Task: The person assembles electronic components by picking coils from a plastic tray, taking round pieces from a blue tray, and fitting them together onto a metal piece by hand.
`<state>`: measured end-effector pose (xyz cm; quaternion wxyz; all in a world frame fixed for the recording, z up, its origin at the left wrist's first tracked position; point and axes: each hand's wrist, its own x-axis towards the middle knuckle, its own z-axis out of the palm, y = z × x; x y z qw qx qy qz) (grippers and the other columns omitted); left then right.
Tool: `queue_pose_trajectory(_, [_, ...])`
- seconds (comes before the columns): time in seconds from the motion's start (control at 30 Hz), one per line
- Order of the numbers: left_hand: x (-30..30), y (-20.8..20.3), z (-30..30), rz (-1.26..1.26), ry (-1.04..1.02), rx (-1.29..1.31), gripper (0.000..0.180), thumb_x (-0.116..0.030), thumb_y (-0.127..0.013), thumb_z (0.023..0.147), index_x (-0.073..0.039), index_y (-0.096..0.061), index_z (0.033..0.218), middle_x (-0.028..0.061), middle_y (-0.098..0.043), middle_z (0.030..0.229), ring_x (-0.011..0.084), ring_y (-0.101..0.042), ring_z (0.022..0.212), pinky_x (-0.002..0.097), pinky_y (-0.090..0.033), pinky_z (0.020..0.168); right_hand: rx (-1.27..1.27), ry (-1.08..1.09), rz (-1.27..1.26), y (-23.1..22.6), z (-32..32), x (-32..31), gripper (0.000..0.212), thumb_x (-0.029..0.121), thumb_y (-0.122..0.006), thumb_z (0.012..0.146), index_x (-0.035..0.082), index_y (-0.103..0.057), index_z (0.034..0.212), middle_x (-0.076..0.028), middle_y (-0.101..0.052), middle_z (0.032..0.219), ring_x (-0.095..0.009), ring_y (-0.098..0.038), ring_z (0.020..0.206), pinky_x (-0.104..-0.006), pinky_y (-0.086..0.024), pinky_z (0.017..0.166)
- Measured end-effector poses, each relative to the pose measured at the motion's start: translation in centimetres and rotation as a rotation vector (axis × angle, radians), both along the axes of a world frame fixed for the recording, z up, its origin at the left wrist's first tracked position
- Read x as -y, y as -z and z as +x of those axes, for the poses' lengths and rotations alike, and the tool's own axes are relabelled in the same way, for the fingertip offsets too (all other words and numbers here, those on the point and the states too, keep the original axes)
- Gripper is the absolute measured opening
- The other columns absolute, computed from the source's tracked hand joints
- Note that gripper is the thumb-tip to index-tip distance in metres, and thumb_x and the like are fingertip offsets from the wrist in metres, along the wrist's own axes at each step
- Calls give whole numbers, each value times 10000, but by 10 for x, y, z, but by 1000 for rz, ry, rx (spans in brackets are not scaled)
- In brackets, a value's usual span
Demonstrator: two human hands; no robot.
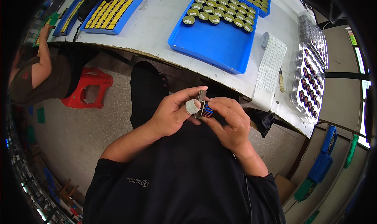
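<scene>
Left hand point(172, 112): it was closed on a thin grey blade point(202, 100), with the taped thumb pressed on the blade's side and the fingers curled behind it.
Right hand point(229, 120): its fingers were pinched narrow around the coil point(207, 112), holding it from the right side.
Coil: small, round, with dark red and blue windings; it was between the two hands, touching the blade, in front of the table point(157, 24) edge and above the person's lap.
Blade: it stood almost upright, and its lower part was against the coil.
Tray point(214, 43): blue, on the table, straight beyond the hands; rows of round olive caps point(218, 10) filled its far part.
Label strip point(271, 65): white, on the table right of the tray, hanging over the table edge.
Clear trays point(310, 81): on the right end of the table, with dark round parts in them.
Yellow trays point(112, 10): on the table far left of the blue tray.
Stool point(88, 86): red, on the floor under the table's left part, beside another person point(39, 75).
</scene>
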<state>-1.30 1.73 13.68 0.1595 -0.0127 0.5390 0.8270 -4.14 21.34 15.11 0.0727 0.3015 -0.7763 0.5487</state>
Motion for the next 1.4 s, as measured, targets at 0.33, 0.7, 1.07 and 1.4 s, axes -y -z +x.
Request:
queue_pose_trajectory(0.33, [3, 1, 3, -36, 38, -12, 491, -227, -626, 1001, -37, -500, 1436, 141, -629, 1244, 180, -637, 916, 274, -607, 689, -58, -4, 76, 2, 5, 0, 351, -26, -821, 727, -15, -704, 1058, -160, -694, 1057, -267, -684, 861, -319, -560, 735])
queue_pose_trajectory(0.7, [-2, 2, 6, -133, 24, -101, 508, -122, -675, 954, -26, -509, 1425, 143, -624, 1265, 174, -635, 929, 248, -581, 721, -168, -18, 57, 12, 5, 2, 323, -66, -774, 713, -2, -702, 1021, -125, -682, 1060, -259, -661, 856, -323, -548, 725])
queue_pose_trajectory(1.07, [-10, -13, 11, -587, -141, -513, 667, -71, -819, 793, 10, -531, 1389, 148, -626, 1284, 129, -596, 815, 203, -457, 603, 156, 52, -239, 32, 16, 8, 347, -69, -788, 715, 14, -643, 1018, -142, -679, 1107, -247, -674, 898, -314, -554, 757])
queue_pose_trajectory(1.4, [-10, -23, 12, -728, -160, -636, 716, -77, -849, 739, 36, -539, 1375, 160, -647, 1262, 115, -536, 663, 213, -427, 520, 164, 16, -227, 36, 15, 2, 376, -46, -801, 740, 18, -601, 1052, -149, -683, 1118, -230, -677, 901, -311, -553, 747])
